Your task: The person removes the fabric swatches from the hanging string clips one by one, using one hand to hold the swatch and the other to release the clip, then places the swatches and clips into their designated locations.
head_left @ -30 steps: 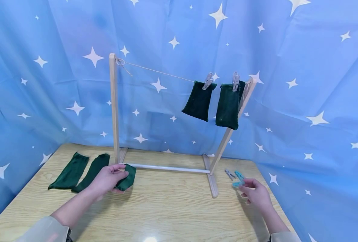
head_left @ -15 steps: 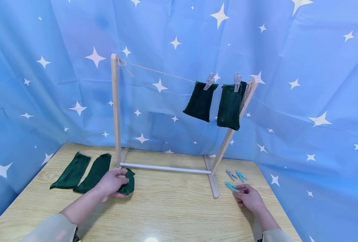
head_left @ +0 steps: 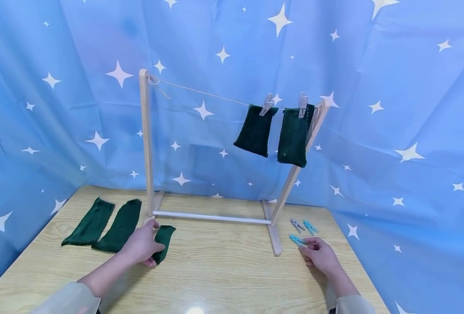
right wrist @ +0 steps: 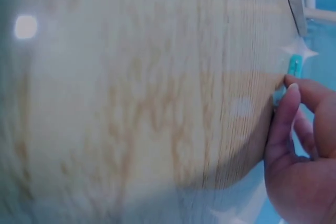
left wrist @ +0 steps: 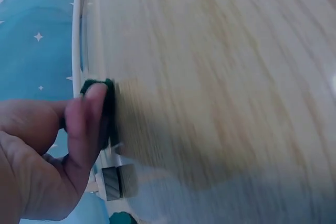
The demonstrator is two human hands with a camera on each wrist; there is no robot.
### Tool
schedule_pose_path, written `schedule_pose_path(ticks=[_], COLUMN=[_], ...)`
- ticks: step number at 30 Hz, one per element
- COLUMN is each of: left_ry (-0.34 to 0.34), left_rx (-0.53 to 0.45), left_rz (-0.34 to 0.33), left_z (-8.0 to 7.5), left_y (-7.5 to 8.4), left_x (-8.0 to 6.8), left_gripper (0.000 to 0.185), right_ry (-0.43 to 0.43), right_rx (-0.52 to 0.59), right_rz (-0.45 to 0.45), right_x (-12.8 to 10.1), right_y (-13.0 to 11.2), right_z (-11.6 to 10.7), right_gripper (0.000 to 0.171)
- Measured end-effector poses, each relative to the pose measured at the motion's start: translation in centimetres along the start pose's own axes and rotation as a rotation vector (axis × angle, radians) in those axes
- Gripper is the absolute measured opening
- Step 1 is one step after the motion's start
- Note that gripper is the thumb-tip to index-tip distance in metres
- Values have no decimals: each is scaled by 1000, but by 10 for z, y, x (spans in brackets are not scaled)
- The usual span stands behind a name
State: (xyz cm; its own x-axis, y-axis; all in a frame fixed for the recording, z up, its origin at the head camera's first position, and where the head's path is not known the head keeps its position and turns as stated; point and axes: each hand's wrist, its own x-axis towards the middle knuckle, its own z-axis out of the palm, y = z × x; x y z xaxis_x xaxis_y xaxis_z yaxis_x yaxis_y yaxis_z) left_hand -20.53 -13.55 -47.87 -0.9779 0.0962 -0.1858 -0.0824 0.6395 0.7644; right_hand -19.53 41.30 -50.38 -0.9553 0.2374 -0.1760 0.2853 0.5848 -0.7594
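In the head view my left hand (head_left: 140, 244) holds a small dark green cloth (head_left: 163, 240) low over the table, by the rack's left foot. The left wrist view shows the same cloth (left wrist: 109, 108) between thumb and fingers, partly hidden by them. On the right, my right hand (head_left: 321, 255) pinches a turquoise clothespin (head_left: 296, 240) between thumb and forefinger, just above the tabletop. Its end (right wrist: 295, 66) sticks out past the fingertips in the right wrist view. Beyond this hand lie a grey clothespin (head_left: 296, 225) and another turquoise clothespin (head_left: 310, 227).
A wooden rack (head_left: 147, 144) with a string line (head_left: 200, 91) stands at the back. Two green cloths hang near its right end, a left one (head_left: 257, 131) and a right one (head_left: 293, 139), under grey clothespins. Two flat green cloths (head_left: 88, 221) lie at left.
My left hand has come down nearer the table, turning the cloth to hang or lie downward. My right hand has moved slightly left with the turquoise clothespin, away from the other two.
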Motion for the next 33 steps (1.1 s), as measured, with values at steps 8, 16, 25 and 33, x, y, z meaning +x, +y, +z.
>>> schedule_pose_path(ticks=[8, 16, 25, 33], left_ry=[11, -42, -253, -211], left_rx=[250, 357, 261, 334], left_rz=[44, 124, 98, 137], left_z=[-9, -31, -34, -25], left_y=[-3, -6, -16, -14], left_x=[-6, -18, -22, -13], left_gripper=[50, 43, 67, 70], right_ry=[2, 1, 6, 7], right_rx=[15, 21, 27, 40], right_rz=[6, 3, 9, 16], right_x=[1, 1, 2, 2], right_y=[-1, -2, 1, 4], right_z=[0, 1, 1, 1], right_gripper=[48, 47, 47, 49])
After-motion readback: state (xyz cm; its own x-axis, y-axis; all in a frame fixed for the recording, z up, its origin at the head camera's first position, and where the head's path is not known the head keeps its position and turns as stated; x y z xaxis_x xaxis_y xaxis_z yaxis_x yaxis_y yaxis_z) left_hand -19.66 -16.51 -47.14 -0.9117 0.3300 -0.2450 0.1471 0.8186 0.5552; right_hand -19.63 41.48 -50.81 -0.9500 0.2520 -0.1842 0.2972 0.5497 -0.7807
